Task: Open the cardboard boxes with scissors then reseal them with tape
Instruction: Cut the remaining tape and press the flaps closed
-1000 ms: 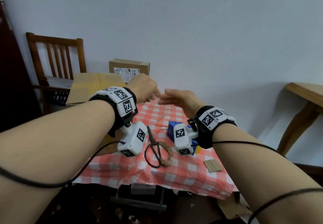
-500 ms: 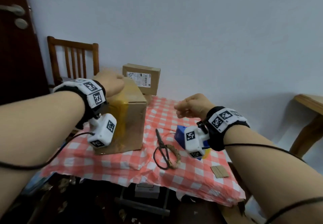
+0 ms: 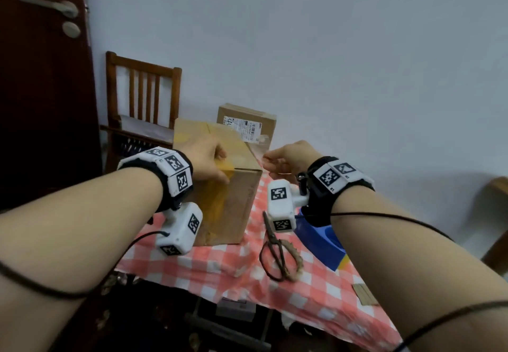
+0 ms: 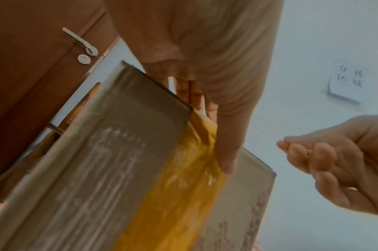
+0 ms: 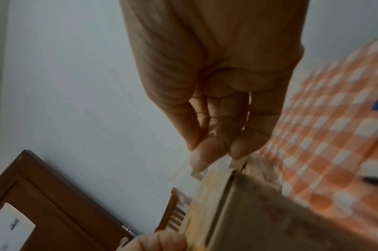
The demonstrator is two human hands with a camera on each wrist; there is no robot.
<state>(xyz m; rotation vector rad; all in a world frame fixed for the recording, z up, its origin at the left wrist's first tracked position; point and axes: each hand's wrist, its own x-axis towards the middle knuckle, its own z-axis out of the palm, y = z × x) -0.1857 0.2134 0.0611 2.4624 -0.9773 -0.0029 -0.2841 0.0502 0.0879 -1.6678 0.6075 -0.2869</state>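
Scissors point(image 3: 277, 250) lie low centre on the checked surface point(image 3: 316, 294), beside a blue dispenser point(image 3: 327, 244). Mid-frame, the large cardboard box point(image 3: 236, 206) stands under the left hand point(image 3: 204, 163), fingers point(image 4: 225, 152) flat on its yellow tape point(image 4: 183, 195). The right hand point(image 3: 291, 156) pinches a clear tape end point(image 5: 218, 165) at the box's right top edge. A smaller box point(image 3: 247, 125) sits behind.

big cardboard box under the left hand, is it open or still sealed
Sealed: the box's top flaps lie flat, yellow tape runs over the edge.
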